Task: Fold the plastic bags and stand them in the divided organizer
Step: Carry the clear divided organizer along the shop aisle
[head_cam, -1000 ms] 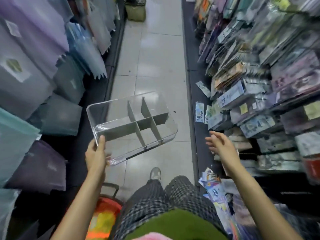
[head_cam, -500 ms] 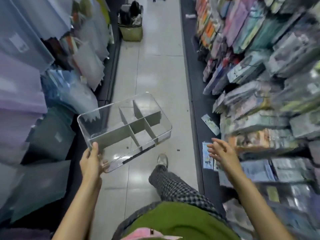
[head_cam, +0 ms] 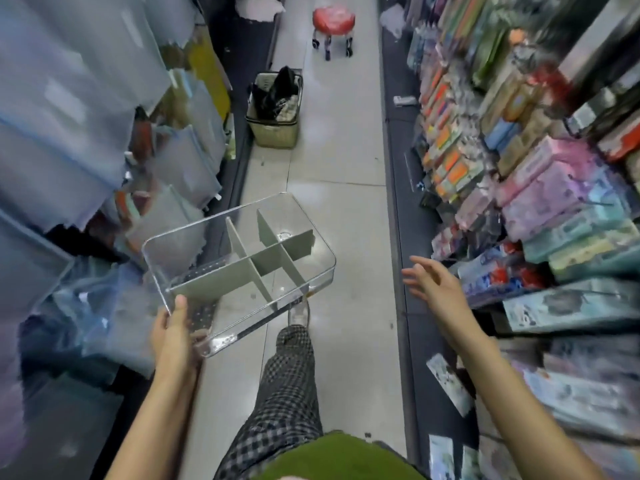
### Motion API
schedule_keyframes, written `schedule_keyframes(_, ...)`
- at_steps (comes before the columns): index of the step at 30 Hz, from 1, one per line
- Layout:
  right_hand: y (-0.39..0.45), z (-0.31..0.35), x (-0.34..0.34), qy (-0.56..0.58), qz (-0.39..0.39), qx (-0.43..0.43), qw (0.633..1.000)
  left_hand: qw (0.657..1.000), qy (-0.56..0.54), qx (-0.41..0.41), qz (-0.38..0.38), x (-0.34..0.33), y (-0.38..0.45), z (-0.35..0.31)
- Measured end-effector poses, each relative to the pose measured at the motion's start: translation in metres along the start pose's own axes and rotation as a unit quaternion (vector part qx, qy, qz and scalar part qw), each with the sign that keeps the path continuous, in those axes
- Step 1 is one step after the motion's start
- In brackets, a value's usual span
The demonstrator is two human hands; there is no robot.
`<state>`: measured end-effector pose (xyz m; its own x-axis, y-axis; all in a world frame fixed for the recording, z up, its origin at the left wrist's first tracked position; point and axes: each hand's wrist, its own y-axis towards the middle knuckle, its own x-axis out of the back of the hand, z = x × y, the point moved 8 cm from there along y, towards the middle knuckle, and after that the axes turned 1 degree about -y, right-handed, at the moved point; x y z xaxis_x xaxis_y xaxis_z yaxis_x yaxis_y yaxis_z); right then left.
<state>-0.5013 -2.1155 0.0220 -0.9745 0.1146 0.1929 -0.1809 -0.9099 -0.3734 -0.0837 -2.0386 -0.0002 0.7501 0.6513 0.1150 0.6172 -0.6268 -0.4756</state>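
Note:
A clear plastic organizer (head_cam: 194, 244) with grey cross dividers is held up over the aisle floor, tilted, with nothing in its compartments. My left hand (head_cam: 175, 336) grips its near left corner, thumb on the top edge. My right hand (head_cam: 433, 284) hangs free to the right of the organizer with its fingers spread and holds nothing. Translucent plastic bags (head_cam: 86, 109) hang in rows on the left shelving.
I stand in a narrow shop aisle with a tiled floor (head_cam: 332, 161). Packed stationery shelves (head_cam: 540, 188) line the right side. A wicker basket (head_cam: 273, 123) stands by the left shelving ahead, and a red stool (head_cam: 333, 24) farther down the aisle.
The view has moved forward along the aisle and the basket and stool have come into sight. My left hand keeps hold of the organizer. My right hand has stayed free beside it.

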Motion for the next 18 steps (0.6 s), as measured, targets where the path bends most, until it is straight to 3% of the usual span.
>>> schedule_keyframes(7, 0.178, 0.075, -0.017, -0.007, -0.038, -0.033, 0.999, 1.000, 0.018, 0.015, 0.019, -0.161, 0.159, -0.104)
schedule_keyframes(13, 0.314, 0.115, 0.007, -0.008, -0.081, -0.060, 0.995, 0.998, 0.022, 0.012, 0.051, -0.304, 0.262, -0.184)
schedule_keyframes(18, 0.479, 0.148, 0.026, 0.007, -0.091, -0.072, 0.993, 0.998, 0.036, 0.009, 0.048, -0.428, 0.360, -0.232)
